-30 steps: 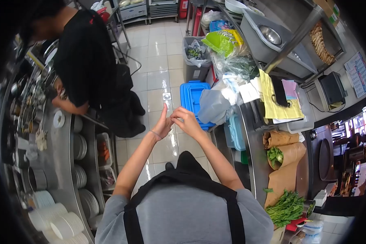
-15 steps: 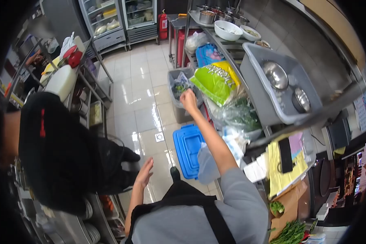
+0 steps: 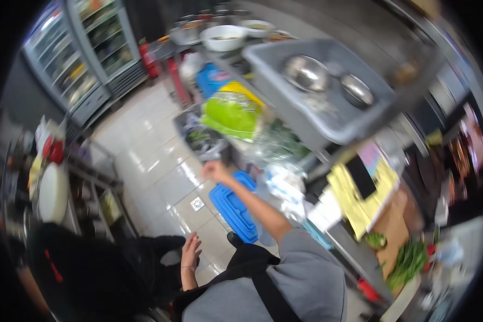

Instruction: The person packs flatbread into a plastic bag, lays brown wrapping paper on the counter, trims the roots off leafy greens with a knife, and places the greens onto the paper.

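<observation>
My right hand [image 3: 216, 172] reaches forward at the near edge of a lined grey bin [image 3: 183, 121] with green scraps inside. Its fingers are curled and blurred, and whatever they may hold is too small to make out. Just beyond my right forearm lies a blue lidded box [image 3: 233, 206] on the floor. My left hand [image 3: 191, 251] is low in front of my body, fingers apart, holding nothing. It hangs beside the dark clothing of a co-worker [image 3: 102, 268] at the lower left.
Right of the bin are a green and yellow bag [image 3: 233, 115] and a grey tub [image 3: 327, 129] with metal bowls. A yellow folder [image 3: 354, 198] and leafy greens [image 3: 408, 263] lie on the right counter. Glass-door fridges [image 3: 70, 70] stand at the back left.
The view has turned rightward. My hands, together a second ago, are apart; the right reached out over the bin and has since drawn back toward its near edge.
</observation>
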The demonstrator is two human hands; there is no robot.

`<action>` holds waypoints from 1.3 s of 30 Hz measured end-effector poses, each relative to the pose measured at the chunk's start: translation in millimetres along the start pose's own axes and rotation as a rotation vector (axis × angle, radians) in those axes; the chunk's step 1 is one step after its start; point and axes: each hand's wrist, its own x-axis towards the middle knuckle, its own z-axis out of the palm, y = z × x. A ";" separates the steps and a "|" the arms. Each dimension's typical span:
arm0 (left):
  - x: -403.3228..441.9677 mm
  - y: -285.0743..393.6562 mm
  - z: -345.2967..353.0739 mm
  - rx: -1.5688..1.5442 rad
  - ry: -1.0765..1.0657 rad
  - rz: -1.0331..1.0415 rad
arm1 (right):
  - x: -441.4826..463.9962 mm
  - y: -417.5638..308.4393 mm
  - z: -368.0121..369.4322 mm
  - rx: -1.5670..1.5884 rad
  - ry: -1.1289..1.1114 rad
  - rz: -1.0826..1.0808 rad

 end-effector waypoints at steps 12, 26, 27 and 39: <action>-91.0 -89.9 105.7 0.320 -0.404 0.071 | -506.9 -70.7 -49.2 -0.061 0.109 0.678; -229.6 -196.2 297.1 0.673 -0.842 0.110 | -779.7 -234.7 -307.0 -0.604 1.000 0.543; -236.6 -200.5 317.4 0.702 -0.873 0.132 | -792.1 -230.5 -325.7 -0.954 0.933 0.596; -301.7 -246.9 604.2 0.779 -0.972 0.862 | -824.1 -280.8 -422.8 -0.821 0.664 0.338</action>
